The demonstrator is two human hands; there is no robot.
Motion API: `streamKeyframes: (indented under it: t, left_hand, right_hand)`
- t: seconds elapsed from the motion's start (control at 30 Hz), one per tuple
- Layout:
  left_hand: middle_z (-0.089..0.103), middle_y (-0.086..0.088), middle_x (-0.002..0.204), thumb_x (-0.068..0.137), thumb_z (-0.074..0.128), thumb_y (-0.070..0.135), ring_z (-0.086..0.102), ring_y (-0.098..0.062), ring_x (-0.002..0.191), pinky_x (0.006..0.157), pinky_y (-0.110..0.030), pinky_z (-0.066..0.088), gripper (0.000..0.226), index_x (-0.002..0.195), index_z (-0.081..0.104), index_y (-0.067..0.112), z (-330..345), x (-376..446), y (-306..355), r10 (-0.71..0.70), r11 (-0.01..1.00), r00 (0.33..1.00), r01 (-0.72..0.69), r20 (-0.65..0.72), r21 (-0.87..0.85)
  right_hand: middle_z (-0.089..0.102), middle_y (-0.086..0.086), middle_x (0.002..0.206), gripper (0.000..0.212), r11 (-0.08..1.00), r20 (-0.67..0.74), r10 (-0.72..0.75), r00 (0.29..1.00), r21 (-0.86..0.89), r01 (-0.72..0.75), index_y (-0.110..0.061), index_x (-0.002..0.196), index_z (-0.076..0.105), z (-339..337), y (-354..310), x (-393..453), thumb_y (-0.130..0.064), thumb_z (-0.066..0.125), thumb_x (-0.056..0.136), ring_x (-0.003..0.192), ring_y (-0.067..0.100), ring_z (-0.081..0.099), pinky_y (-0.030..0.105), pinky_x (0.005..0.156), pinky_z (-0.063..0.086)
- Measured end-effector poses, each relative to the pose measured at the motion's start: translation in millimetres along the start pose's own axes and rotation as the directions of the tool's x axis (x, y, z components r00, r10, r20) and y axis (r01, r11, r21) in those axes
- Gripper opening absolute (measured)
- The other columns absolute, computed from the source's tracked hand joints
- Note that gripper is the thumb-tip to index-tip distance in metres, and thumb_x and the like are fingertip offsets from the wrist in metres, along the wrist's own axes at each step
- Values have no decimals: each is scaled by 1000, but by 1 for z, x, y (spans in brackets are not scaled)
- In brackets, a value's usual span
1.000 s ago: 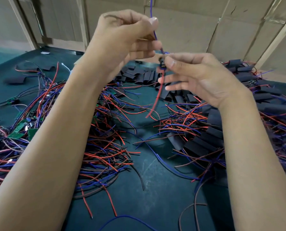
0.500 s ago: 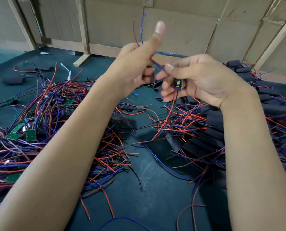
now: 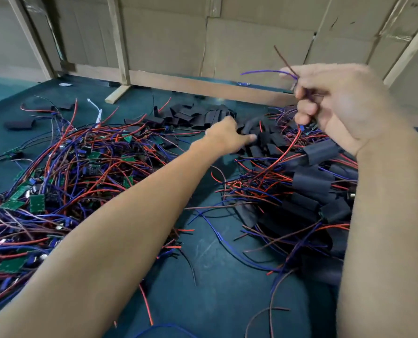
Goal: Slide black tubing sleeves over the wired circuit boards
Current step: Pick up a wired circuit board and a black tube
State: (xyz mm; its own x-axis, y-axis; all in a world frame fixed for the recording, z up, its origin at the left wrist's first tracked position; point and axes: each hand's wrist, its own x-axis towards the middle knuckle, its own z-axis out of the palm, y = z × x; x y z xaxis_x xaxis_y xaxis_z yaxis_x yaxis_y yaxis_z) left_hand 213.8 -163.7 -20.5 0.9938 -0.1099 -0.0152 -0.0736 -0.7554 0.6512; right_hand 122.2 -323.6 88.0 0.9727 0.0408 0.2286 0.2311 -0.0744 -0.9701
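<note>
Fetching a sleeve: left hand (image 3: 223, 136) grasps one black tubing sleeve (image 3: 248, 126) from the far pile; right hand (image 3: 337, 103) pinches the wired board's leads (image 3: 286, 74) aloft; threading them through likely comes next

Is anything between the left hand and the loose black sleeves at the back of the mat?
Nothing visible. The left hand is already at the pile of loose black sleeves, fingers touching one. The right hand holds the wired board's wires clear, up off the mat.
</note>
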Motion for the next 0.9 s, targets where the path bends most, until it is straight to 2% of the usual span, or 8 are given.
streamKeyframes:
  t: [0.07, 0.13, 0.3, 0.43, 0.53, 0.6, 0.73, 0.9]
  left_hand:
    - [60, -19, 126, 86, 73, 48, 57, -38, 116, 95, -41, 48, 66, 129, 48, 5, 9, 4, 5, -10, 996, 1000, 13, -27, 92]
    - [59, -19, 124, 85, 77, 41, 58, -39, 113, 90, -42, 49, 60, 126, 49, 7, 17, 6, 5, -13, 996, 996, 19, -83, 83]
    - [59, -15, 113, 93, 62, 22, 56, -34, 101, 84, -39, 49, 27, 114, 51, 8, 15, -1, -6, 5, 1000, 996, -3, -86, 16]
    - [52, -3, 99, 96, 44, 7, 68, -26, 81, 60, -37, 58, 38, 132, 34, 13, -2, -27, -3, 5, 907, 1000, -13, -20, -421]
    - [57, -4, 104, 86, 60, 27, 60, -21, 83, 65, -35, 50, 62, 141, 31, 22, -19, -51, -1, 82, 866, 988, -135, -131, -481]
    - [62, -1, 100, 79, 71, 33, 59, -19, 84, 73, -33, 48, 67, 137, 38, 26, -33, -67, -2, 153, 849, 962, -246, -227, -468]
    - [55, 19, 63, 79, 81, 33, 50, -4, 62, 64, -22, 40, 33, 105, 64, 23, -55, -87, -2, 272, 842, 904, -389, -328, -373]
    - [64, -12, 87, 84, 76, 32, 49, -17, 66, 68, -35, 40, 18, 92, 66, 19, -71, -97, 1, 435, 810, 851, -513, -295, -284]
  right_hand:
    - [36, -2, 64, 24, 998, -19, -7, 1000, -59, 6, -8, 111, 73, 0, 1, 0, -19, 52, 106, 48, 10, 27, 24, 44, 31]
    - [38, -7, 58, 29, 993, -7, -35, 999, -114, 34, -9, 106, 74, 0, 3, -1, -28, 53, 106, 49, 11, 27, 24, 43, 33]
    - [61, 7, 67, 23, 985, 25, -37, 999, -166, 41, -7, 83, 72, 1, 4, 0, -9, 58, 102, 49, 13, 52, 24, 41, 38]
    - [54, 6, 68, 14, 976, -1, -26, 1000, -216, 25, -10, 85, 78, 0, 10, 3, -18, 70, 95, 48, 11, 32, 23, 42, 26]
    - [49, 23, 76, 27, 949, 13, -60, 998, -311, 61, -18, 84, 82, 5, 9, 1, -44, 79, 82, 53, 16, 22, 27, 47, 24]
    - [51, 24, 75, 27, 940, 65, -82, 994, -325, 99, -21, 84, 82, 9, 7, -1, -48, 80, 80, 52, 18, 20, 27, 48, 21]
    - [47, -6, 53, 26, 907, 154, -139, 978, -378, 188, -16, 82, 80, 18, 7, 1, -42, 78, 84, 41, 10, 25, 23, 42, 22]
    - [46, -13, 48, 21, 901, 153, -228, 961, -341, 268, -14, 84, 79, 31, 7, 1, -34, 74, 90, 41, 7, 30, 21, 42, 26]
